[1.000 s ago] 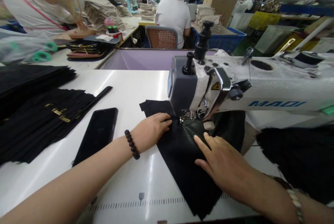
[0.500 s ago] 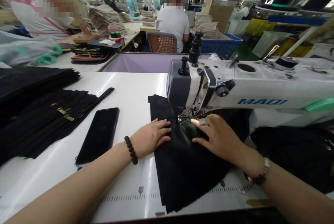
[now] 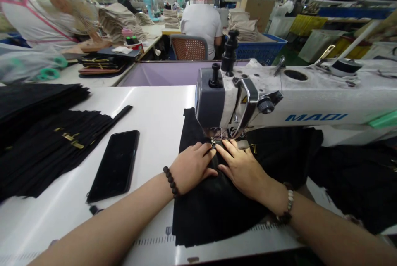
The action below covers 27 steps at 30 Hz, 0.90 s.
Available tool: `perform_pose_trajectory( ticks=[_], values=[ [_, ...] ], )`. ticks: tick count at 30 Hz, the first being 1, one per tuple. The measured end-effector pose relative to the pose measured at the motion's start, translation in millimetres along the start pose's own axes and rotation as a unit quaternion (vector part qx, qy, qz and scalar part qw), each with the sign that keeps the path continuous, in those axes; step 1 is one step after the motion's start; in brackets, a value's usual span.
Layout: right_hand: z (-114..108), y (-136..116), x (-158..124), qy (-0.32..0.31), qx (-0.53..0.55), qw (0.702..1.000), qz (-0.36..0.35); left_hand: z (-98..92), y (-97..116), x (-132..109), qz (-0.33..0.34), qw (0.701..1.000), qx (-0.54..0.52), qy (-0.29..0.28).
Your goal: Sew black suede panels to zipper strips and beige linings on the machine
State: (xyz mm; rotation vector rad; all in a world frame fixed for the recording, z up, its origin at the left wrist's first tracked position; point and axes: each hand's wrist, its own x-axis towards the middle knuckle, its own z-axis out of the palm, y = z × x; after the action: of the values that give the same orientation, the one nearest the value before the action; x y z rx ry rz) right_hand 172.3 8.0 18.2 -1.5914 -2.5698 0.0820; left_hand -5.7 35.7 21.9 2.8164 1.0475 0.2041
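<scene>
A black fabric piece [image 3: 217, 212] lies under the head of a white-and-grey sewing machine [image 3: 211, 100]. My left hand [image 3: 197, 165] rests on its left part, fingers stretched towards the presser foot [image 3: 221, 134]. Close beside it, my right hand [image 3: 243, 169] presses the fabric with spread fingers, the tips just in front of the foot. On one right finger sits a grey band [image 3: 243, 145]. A small gold-coloured metal part [image 3: 254, 148] shows on the black material right of that hand. The needle point cannot be made out.
A phone [image 3: 114, 165] lies left of my forearm. Stacked black pieces with gold-coloured zips [image 3: 71, 138] are further left. More black fabric [image 3: 356, 179] lies at the right. Beyond the purple trough [image 3: 167, 74], a person in white [image 3: 201, 22] sits facing away.
My left hand has slid right, towards the presser foot, and my right hand has come slightly left, beside it. The fabric has turned, its near edge swinging left. The gold-coloured part has come into view.
</scene>
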Motion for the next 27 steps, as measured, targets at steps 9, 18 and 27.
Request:
perform_pose_trajectory(
  ticks=[9, 18, 27],
  values=[
    [5, 10, -2, 0.001, 0.067, 0.998, -0.014, 5.9, -6, -1, 0.013, 1.000, -0.005, 0.014],
    [5, 4, -2, -0.009, 0.043, 0.999, -0.003, 7.7, -5, 1, 0.020, 0.999, 0.023, 0.031],
    [6, -1, -1, -0.030, 0.033, 0.999, 0.020, 11.2, -3, 2, -0.021, 0.999, 0.024, 0.015]
  ],
)
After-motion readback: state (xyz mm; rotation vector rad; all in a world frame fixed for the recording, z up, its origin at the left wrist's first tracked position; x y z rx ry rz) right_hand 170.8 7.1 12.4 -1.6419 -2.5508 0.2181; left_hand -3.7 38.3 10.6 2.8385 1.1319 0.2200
